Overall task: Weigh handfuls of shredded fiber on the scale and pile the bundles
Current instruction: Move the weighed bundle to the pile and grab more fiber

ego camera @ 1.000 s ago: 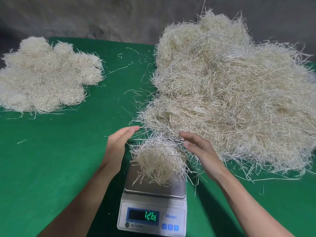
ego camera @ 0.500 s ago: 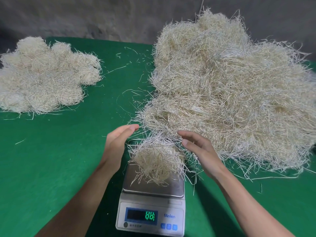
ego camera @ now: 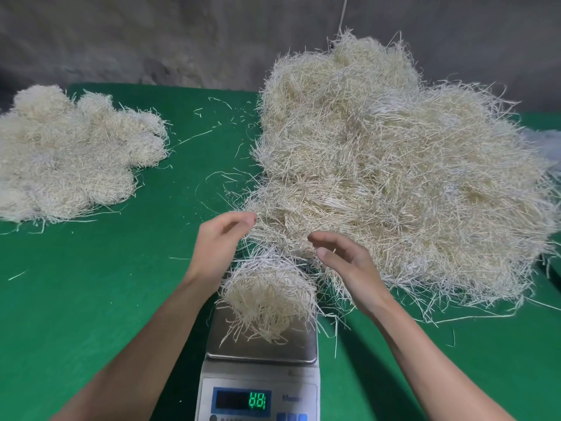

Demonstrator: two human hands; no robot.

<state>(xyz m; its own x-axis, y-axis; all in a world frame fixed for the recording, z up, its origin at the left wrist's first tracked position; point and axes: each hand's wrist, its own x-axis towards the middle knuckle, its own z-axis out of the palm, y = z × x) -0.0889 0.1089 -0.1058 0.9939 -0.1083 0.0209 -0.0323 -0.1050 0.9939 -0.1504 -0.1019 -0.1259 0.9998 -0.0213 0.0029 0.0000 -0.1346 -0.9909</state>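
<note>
A handful of pale shredded fiber lies on the steel pan of the digital scale, whose green display is lit with blurred digits. My left hand hovers just left of the handful, fingers relaxed and holding nothing. My right hand hovers just right of it, fingers loosely bent, also holding nothing. The big loose heap of fiber rises right behind the scale. A flatter pile of weighed bundles sits at the far left.
Everything rests on a green cloth-covered table. Stray strands lie scattered between the two piles. A grey wall stands behind the table's far edge.
Both hands stay beside the handful, lifted slightly off it. The scale's reading has changed from about 126 to other digits.
</note>
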